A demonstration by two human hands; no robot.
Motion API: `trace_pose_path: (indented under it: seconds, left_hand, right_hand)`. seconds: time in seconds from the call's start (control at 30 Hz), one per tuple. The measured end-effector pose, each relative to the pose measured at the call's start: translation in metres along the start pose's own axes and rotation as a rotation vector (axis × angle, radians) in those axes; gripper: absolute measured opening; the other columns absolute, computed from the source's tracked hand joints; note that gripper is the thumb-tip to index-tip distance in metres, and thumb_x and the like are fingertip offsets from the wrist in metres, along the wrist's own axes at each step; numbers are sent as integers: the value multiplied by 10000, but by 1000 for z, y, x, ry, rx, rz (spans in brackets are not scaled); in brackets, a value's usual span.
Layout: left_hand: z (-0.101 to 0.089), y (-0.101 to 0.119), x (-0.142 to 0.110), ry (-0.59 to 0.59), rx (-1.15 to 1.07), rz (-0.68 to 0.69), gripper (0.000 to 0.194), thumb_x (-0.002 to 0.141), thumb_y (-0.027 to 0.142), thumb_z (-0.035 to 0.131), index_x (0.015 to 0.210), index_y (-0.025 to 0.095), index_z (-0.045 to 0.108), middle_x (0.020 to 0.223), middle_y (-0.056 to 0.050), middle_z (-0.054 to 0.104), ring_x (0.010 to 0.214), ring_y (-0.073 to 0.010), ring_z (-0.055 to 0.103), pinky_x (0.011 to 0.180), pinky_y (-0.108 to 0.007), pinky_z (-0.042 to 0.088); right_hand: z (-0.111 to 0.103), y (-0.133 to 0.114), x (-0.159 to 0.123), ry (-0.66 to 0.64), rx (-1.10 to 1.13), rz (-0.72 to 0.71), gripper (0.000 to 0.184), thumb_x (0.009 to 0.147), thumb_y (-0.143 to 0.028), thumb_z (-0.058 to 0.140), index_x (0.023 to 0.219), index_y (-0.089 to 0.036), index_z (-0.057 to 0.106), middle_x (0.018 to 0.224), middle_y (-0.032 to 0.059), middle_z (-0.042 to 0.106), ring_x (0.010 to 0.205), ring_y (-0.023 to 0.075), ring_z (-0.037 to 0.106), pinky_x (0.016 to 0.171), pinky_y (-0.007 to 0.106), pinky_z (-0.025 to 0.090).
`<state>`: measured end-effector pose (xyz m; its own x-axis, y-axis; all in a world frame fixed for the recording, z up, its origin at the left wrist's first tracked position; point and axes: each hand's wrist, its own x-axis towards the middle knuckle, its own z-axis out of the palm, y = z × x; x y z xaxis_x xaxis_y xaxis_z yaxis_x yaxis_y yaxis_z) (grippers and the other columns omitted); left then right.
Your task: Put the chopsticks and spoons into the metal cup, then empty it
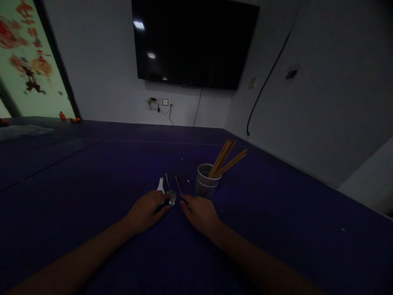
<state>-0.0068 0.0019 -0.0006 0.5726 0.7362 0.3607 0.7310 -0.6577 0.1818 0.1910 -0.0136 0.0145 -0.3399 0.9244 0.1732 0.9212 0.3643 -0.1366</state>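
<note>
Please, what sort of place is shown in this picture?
It looks like a living or dining room, though I cannot be sure: a large television hangs on the wall, with sockets below it, and chopsticks stand in a grey cup.

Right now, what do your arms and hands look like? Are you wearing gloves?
No gloves! The left hand and right hand are bare, with ordinary fingers and thumbs. The left arm and right arm show no sleeves, watch or bracelet. It's too dark to see tiny markings.
</note>
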Motion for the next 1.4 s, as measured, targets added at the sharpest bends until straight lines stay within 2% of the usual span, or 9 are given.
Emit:
trace_pose_path:
  seconds: [0.4, 0.73, 1.4]
  left_hand:
    - [2, 0, 0, 17, 6, -1, 294, 868, 320, 427, 1104, 192, 547, 931, -66, 628, 875, -201, 571, 769, -334, 463]
    - [4, 0, 0, 32, -4, -2, 285, 864, 300, 446, 1112, 198, 544, 892, -54, 631, 852, -190, 573, 730, -304, 460]
    - [6, -1, 0, 46, -26, -6, 289, 863, 303, 443, 1121, 216, 540, 918, -55, 635, 881, -195, 580, 771, -328, 469]
  right_hand:
    - [-2, 0, 0, -4, -1, -2, 364, 920, -334, 332, 1199, -238, 545, 991, 59, 689, 860, 204, 652, 705, 287, 463]
    - [-1, 0, 0, -20, 18, 13, 347, 918, -321, 342, 1184, -251, 553, 992, 60, 689, 902, 202, 645, 744, 288, 452]
    - [3, 2, 1, 18, 44, -4, 368, 915, -321, 339, 1196, -235, 560, 1008, 70, 688, 898, 204, 648, 755, 293, 463]
